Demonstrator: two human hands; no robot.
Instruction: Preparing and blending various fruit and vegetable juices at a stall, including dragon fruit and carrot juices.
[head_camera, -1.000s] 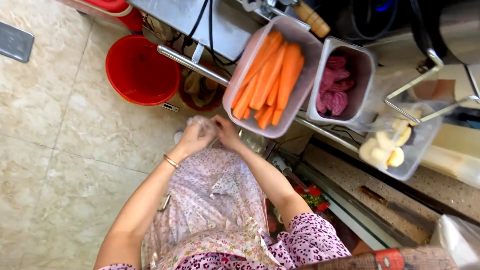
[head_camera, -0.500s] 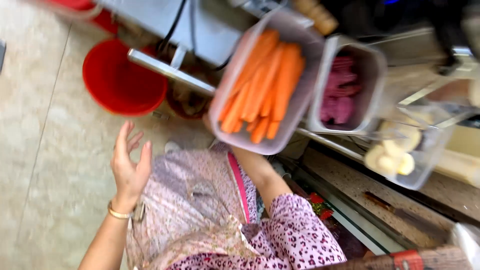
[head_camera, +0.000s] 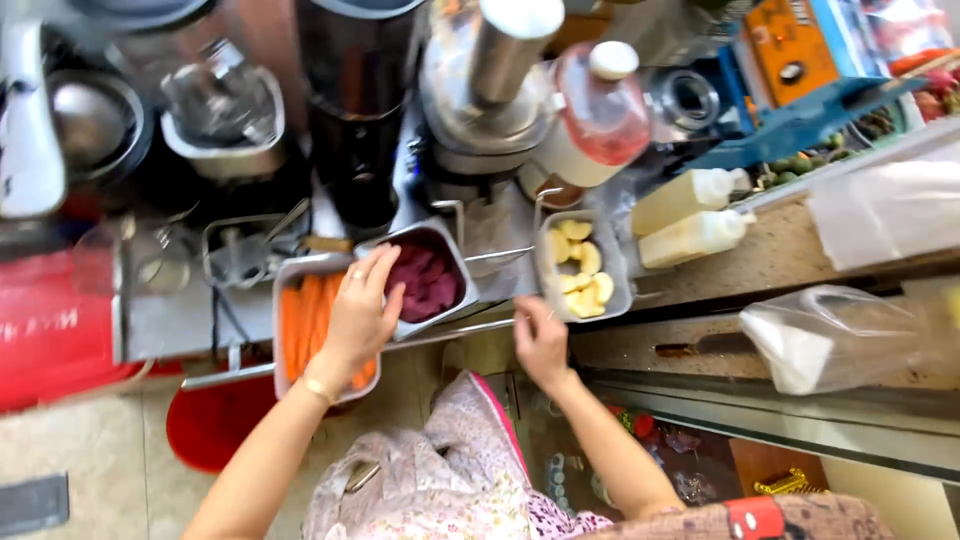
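Right now the left hand (head_camera: 355, 315) reaches over the tray of carrots (head_camera: 303, 320), and its fingers rest, spread and loose, on the rim of the metal tray of purple slices (head_camera: 428, 280). It does not pinch anything yet. The right hand (head_camera: 540, 340) sits just beside the purple tray, at the counter's front edge, below the tray of pale yellow slices (head_camera: 580, 268); its fingers are curled, and I cannot tell if they hold something.

What could go wrong? The purple tray looks tilted, with part of it past the counter edge. A push on its rim could tip it and spill the slices onto the floor, where a red bucket (head_camera: 210, 430) stands below the carrot tray. The arm could also knock carrots out.

The metal counter (head_camera: 170, 315) is very crowded. Behind the purple tray stand a tall dark jug (head_camera: 355, 110) and a juicer (head_camera: 490, 90). Two squeeze bottles (head_camera: 690, 220) lie to the far side of the yellow tray. The floor is tiled.
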